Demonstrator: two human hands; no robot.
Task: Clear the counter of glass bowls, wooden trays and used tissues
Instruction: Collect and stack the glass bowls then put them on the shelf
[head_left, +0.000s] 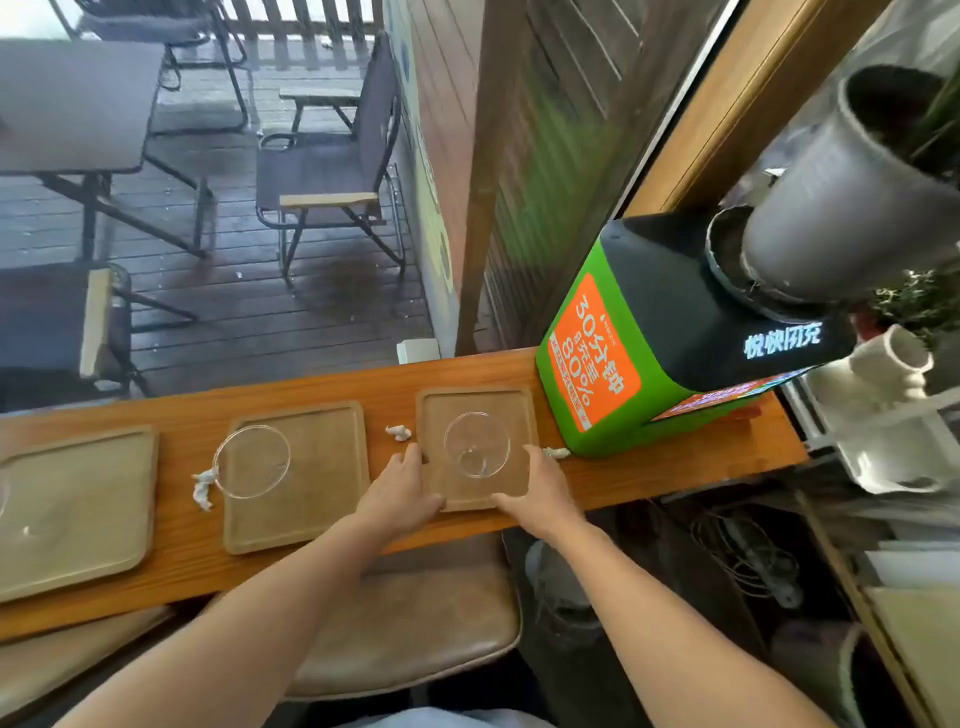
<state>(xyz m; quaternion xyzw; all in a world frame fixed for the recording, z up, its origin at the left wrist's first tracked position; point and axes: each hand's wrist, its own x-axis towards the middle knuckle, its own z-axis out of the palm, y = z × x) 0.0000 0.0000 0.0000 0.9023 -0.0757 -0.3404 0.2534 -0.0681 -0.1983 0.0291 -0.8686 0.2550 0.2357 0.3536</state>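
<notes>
Head view: long orange-brown wooden surface running left to right below a window, with a brown padded stool under its near edge.
Left hand: fingers bent over the near-left corner of the right-hand square wooden tray, thumb lying along its left rim; it grips the tray.
Right hand: closed on the same tray's near-right corner, thumb on the right rim.
Right tray's load: a clear glass bowl stands upright at its middle.
Middle wooden tray: lies flat just left of the held one; a second clear glass bowl sits over its left rim.
Left wooden tray: partly cut by the frame edge.
Used tissues: one crumpled white wad beside the middle tray's left rim, a second small wad between the middle and right trays, a third wad touching the base of the green-and-black box.
Green-and-black box: stands on the surface's right end, just beside the held tray.
</notes>
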